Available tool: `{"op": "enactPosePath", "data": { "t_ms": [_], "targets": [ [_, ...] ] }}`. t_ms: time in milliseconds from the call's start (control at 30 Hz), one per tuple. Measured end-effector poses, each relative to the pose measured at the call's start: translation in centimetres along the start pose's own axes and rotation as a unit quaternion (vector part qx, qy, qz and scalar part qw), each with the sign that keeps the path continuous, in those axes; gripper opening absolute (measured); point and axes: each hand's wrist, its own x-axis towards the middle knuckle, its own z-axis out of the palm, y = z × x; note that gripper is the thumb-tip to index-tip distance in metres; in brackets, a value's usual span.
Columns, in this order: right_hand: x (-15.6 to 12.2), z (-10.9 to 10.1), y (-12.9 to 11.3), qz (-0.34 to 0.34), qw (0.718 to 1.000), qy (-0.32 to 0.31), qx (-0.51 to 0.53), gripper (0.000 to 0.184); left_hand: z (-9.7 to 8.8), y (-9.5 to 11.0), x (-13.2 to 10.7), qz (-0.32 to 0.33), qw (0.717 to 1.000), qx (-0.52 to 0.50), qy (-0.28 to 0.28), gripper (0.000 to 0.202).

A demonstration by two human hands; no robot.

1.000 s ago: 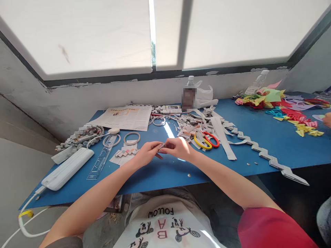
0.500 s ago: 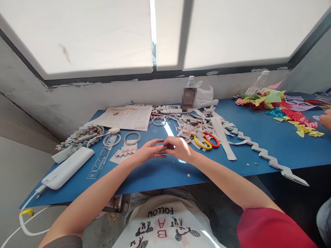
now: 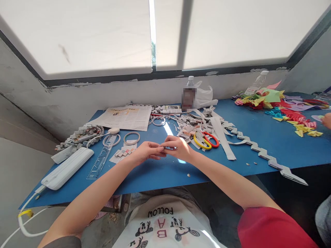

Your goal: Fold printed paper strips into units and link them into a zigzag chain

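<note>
My left hand (image 3: 146,151) and my right hand (image 3: 178,147) meet above the blue table (image 3: 155,172), fingertips pinched together on a small folded paper piece (image 3: 163,148) that barely shows between them. Both hands are closed on it. Just left of my left hand lies a small card with several tiny folded pieces (image 3: 124,153). Right of my right hand lie yellow-handled and red-handled scissors (image 3: 206,140) on a heap of cut paper strips (image 3: 196,124).
A newspaper (image 3: 124,117), rings (image 3: 131,138), a clear ruler (image 3: 101,159), a white power bank (image 3: 67,168) with cable and a folded paper chain (image 3: 80,135) lie left. A zigzag paper strip (image 3: 266,156) runs right. Colourful folded paper (image 3: 289,113) and another person's hand (image 3: 327,120) are far right. A bottle (image 3: 189,93) stands behind.
My hands have drawn closer together and shifted slightly; the left fingers now lie flatter against the right fingertips over the small paper piece. The hand at far right moved a little.
</note>
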Motion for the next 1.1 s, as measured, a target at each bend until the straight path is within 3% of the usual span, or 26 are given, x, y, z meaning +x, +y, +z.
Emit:
{"op": "enactPosePath", "data": {
  "t_ms": [233, 467, 767, 1100],
  "targets": [
    [0.02, 0.02, -0.05, 0.013, 0.999, 0.034, -0.009, 0.01, 0.09, -0.11, 0.31, -0.007, 0.997, -0.071, 0.008, 0.039],
    [0.07, 0.14, -0.08, 0.019, 1.0, -0.003, 0.017, 0.013, -0.1, -0.55, 0.54, -0.028, 0.996, -0.077, 0.019, 0.038],
    [0.32, -0.03, -0.54, 0.048, 0.998, 0.004, 0.042, 0.012, 0.51, -0.65, 0.38, -0.036, 0.995, -0.098, 0.0, 0.043],
    [0.24, -0.07, -0.37, 0.046, 0.997, 0.006, 0.056, 0.018, 0.2, -0.21, 0.18, -0.024, 0.998, -0.049, 0.015, 0.041]
  ]
}}
